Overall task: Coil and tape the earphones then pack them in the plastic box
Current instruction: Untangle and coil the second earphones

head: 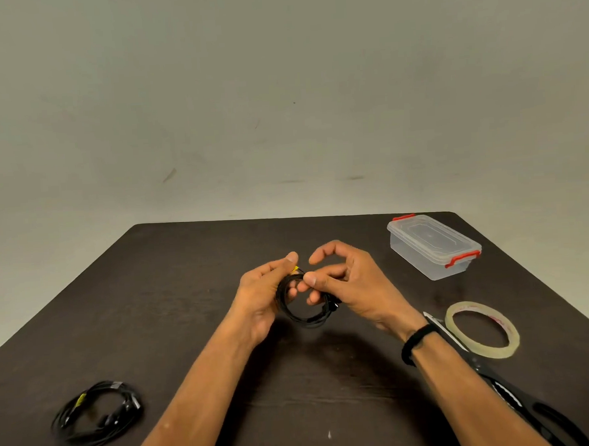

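Tabletop (187, 279): task roughly midway, judged from layout. Plastic box (434, 246) near far right corner, lid on, red clips, looks empty; packing not begun. Taped coil (96, 415) near left front edge, appears finished, not boxed. Tape roll (482, 330) and scissors (500, 392) along right edge, scissors partly under forearm. Second earphones (304, 307) coiled, held above tabletop centre. Left hand (262, 292) grip curled round coil; right hand (351, 284) fingers pinch coil's right side, thumb and forefinger apart. Tape on this coil: cannot tell.

One head-worn wide-angle view looks forward and down from close above both forearms, table (186, 262) beyond the hands, wall behind
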